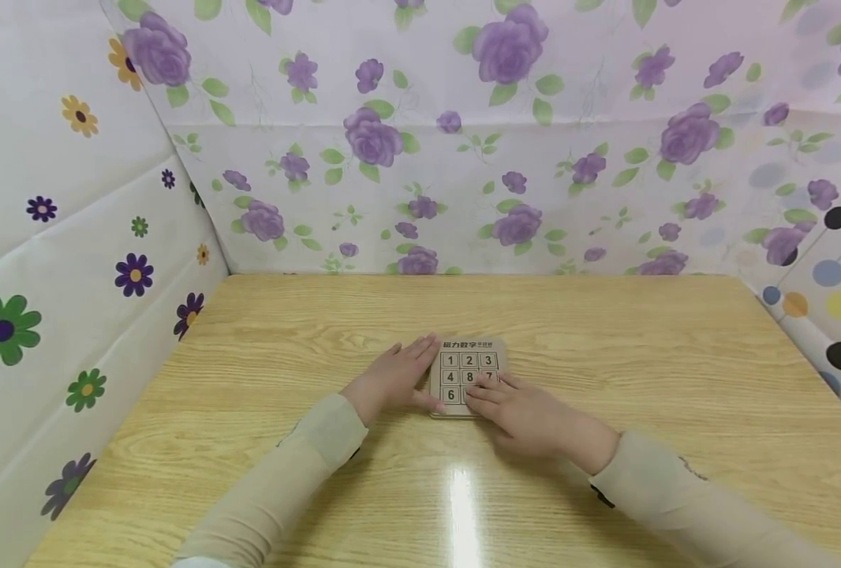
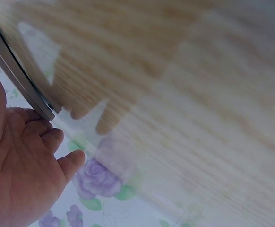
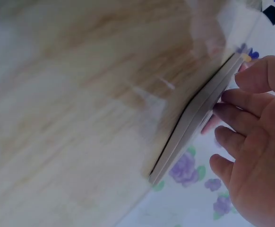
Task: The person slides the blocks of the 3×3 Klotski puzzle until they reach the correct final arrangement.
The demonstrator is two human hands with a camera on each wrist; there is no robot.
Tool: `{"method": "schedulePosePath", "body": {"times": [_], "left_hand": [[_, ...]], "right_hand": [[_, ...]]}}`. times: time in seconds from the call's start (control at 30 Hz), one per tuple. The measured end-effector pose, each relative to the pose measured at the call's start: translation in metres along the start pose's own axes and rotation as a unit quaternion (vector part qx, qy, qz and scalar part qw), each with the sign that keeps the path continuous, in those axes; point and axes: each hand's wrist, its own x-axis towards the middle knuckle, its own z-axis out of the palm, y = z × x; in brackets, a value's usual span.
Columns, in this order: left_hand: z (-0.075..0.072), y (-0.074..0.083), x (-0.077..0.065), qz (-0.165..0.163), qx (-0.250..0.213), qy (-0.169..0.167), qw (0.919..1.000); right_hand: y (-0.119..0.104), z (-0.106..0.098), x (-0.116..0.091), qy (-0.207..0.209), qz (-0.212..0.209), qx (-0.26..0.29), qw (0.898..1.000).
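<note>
A square number slide puzzle (image 1: 450,377) lies flat on the wooden table, with printed characters along its top edge. Tiles 1, 2, 3, 4, 8, 7 and 6 can be read; the lower right of the grid is hidden under fingers. My left hand (image 1: 397,379) rests against the puzzle's left side, fingers stretched toward the upper left corner and thumb at the lower left one. From the right, my right hand (image 1: 530,414) touches the tiles with extended fingertips. In the right wrist view, the puzzle's thin edge (image 3: 194,116) shows beside loosely bent fingers.
The wooden table (image 1: 307,323) stretches around the puzzle, with a bright reflection near its front. A flowered sheet (image 1: 463,189) hangs behind it. Patterned sheets also line the left side (image 1: 101,237) and right side (image 1: 832,260).
</note>
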Motion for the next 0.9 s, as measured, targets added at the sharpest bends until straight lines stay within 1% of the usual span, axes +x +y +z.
{"method": "schedulePosePath", "body": {"times": [0.2, 0.43, 0.53, 0.67, 0.8, 0.9], "left_hand": [[0.001, 0.000, 0.000, 0.003, 0.002, 0.006, 1.0000], [0.001, 0.000, -0.001, 0.008, -0.004, 0.010, 0.9999], [0.000, 0.000, -0.001, 0.008, -0.006, 0.008, 0.9999], [-0.001, -0.001, -0.001, 0.009, -0.005, 0.005, 0.9999], [-0.001, 0.000, -0.001, 0.008, -0.006, 0.002, 1.0000], [-0.001, 0.000, -0.001, 0.006, -0.004, 0.001, 1.0000]], "right_hand": [[0.005, 0.002, -0.006, 0.007, -0.005, -0.004, 1.000], [0.013, 0.004, -0.017, 0.000, 0.010, 0.002, 1.000], [0.013, 0.002, -0.019, 0.002, 0.010, 0.003, 1.000], [0.014, 0.000, -0.016, 0.016, 0.003, -0.001, 1.000], [0.014, -0.001, -0.008, 0.032, 0.002, 0.003, 0.999], [0.014, -0.001, -0.001, 0.032, 0.007, 0.012, 0.999]]}}
